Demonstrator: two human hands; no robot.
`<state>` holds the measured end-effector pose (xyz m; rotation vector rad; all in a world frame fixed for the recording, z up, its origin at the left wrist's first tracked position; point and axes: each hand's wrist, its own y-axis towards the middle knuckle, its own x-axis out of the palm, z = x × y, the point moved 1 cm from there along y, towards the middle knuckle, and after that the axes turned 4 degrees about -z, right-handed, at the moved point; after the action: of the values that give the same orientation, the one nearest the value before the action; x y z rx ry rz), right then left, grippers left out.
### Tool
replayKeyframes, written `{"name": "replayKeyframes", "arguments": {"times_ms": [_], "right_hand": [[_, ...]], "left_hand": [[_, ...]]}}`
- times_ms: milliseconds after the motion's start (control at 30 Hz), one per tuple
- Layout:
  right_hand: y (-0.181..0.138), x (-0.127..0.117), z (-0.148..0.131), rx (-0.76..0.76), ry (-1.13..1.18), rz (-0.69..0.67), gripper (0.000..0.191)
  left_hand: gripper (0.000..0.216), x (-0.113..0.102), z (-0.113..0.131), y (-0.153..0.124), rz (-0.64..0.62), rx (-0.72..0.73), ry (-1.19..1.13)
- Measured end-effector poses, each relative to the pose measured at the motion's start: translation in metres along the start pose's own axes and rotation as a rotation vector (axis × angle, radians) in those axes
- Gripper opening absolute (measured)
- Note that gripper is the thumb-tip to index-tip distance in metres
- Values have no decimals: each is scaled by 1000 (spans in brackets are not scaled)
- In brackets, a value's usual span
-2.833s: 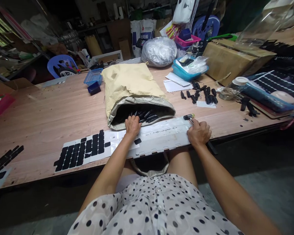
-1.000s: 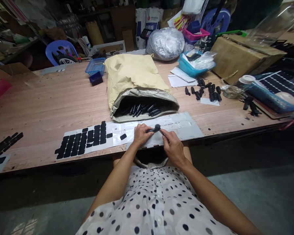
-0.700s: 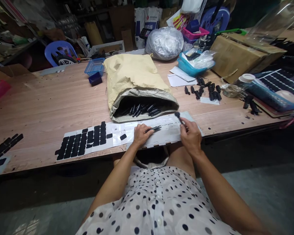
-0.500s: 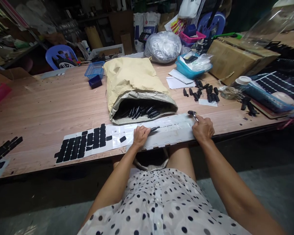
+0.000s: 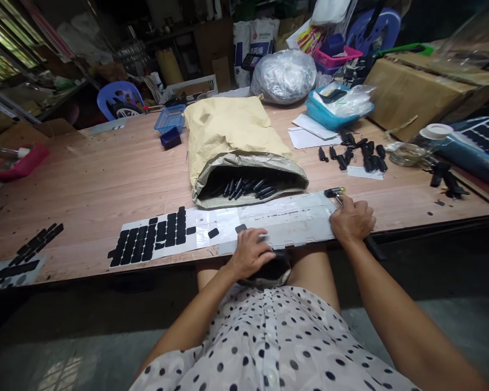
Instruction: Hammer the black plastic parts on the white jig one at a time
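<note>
My left hand (image 5: 252, 254) hovers palm down at the table's front edge, fingers apart and slightly blurred. Just below it, an open-mouthed bag (image 5: 275, 269) with a dark inside rests on my lap. A small black patch (image 5: 241, 228) lies just beyond my left fingertips. In my right hand (image 5: 353, 220) is a small hammer (image 5: 333, 192), its head black with a yellow end and its black handle sticking out below the fist. That hand is at the right end of the grey flat board (image 5: 285, 220). Behind the board, a paper sack (image 5: 232, 127) lies open towards me, with several black pointed pieces (image 5: 250, 187) inside.
A sheet of black patches (image 5: 146, 239) lies left of the board. Loose black parts (image 5: 362, 152) are scattered at the right, near a turquoise basket (image 5: 338, 114) and a cardboard box (image 5: 419, 98). A blue basket (image 5: 170, 118) stands behind the sack's left side.
My left hand has moved back from the board to above the lap bag, and the black pointed piece it held no longer shows. The right hand still grips the hammer. The view has shifted left.
</note>
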<state>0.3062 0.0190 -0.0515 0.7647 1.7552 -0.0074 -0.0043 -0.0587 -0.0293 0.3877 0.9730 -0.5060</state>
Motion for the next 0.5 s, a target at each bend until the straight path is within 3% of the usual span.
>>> {"name": "replayKeyframes", "arguments": {"times_ms": [100,200,300,433,500], "right_hand": [[-1,1,0,2,7,5,35],[-1,0,-1,10,18,-18,36],[-1,-3,-3,27,30,-68,37],[-2,-5,-5,35,43,-89,39],[-2,-5,-6,26,43,-67,39]], "left_hand": [[18,15,12,-22,-8,29,61],[23,14,14,-20,50,-13,80],[18,-10,-3,9,182,-165,38],[15,-59,-47,63,386,-531,35],[14,-78,-67,86,426,-677,85]]}}
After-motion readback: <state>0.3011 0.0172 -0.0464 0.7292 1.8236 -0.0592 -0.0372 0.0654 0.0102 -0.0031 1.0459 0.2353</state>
